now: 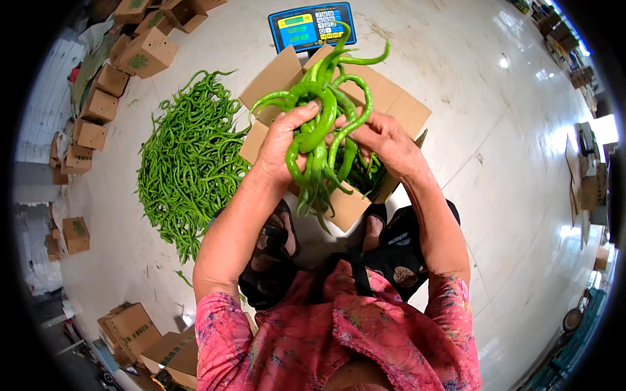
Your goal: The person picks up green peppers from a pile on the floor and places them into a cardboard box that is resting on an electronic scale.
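Note:
Between my two hands is a bunch of long, curled green chili peppers (318,122), raised above an open cardboard box (391,100). My left hand (283,139) grips the bunch from the left, its thumb over the upper peppers. On the other side my right hand (389,139) has its fingers around several peppers. More green peppers (367,178) show inside the box below, partly hidden by the bunch and my hands. The box's flaps stand spread outward. Just behind it is the blue display of a digital scale (313,27); whether the box rests on the scale's platform is hidden.
A large heap of green peppers (188,156) lies on the pale floor (499,195) left of the box. Several cardboard boxes (146,53) line the left side, with more boxes (132,327) at lower left. A blue-green rack-like object (577,337) stands at the far right edge.

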### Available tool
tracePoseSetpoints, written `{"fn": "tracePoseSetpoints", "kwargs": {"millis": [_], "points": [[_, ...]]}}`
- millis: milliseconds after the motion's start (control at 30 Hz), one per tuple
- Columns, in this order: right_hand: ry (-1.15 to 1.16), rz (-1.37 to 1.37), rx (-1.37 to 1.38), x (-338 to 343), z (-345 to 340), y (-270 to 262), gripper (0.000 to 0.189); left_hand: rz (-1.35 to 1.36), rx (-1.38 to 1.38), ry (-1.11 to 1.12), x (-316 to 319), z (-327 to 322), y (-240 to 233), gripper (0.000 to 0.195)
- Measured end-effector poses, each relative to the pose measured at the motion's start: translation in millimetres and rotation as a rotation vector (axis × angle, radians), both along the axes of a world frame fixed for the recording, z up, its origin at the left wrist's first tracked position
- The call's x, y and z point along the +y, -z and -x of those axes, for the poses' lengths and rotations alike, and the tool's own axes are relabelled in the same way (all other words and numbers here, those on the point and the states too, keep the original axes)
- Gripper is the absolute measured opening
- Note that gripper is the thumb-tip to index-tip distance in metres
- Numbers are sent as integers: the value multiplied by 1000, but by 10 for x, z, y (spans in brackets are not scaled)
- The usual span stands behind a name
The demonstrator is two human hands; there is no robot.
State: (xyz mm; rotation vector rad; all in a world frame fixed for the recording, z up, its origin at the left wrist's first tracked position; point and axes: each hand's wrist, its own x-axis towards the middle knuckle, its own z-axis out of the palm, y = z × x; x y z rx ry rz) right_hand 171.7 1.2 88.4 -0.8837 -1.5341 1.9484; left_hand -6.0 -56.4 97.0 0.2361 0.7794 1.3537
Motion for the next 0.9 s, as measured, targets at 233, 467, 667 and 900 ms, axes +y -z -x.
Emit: {"fn": "tracePoseSetpoints", "kwargs": {"millis": [233,467,667,900], "points": [[-70,338,186,105,-43,82,26,-314,-360,27,-95,196,94,24],[241,-35,-125,139,-54,121,29,-381,-448,-29,-141,525,53,20],[303,-301,-322,206,27,249,35,-433,-422,-71,-297,789,67,21],[272,-678,-702,529,-52,626,42,-459,-416,-166,-402,1051,72,29]]}}
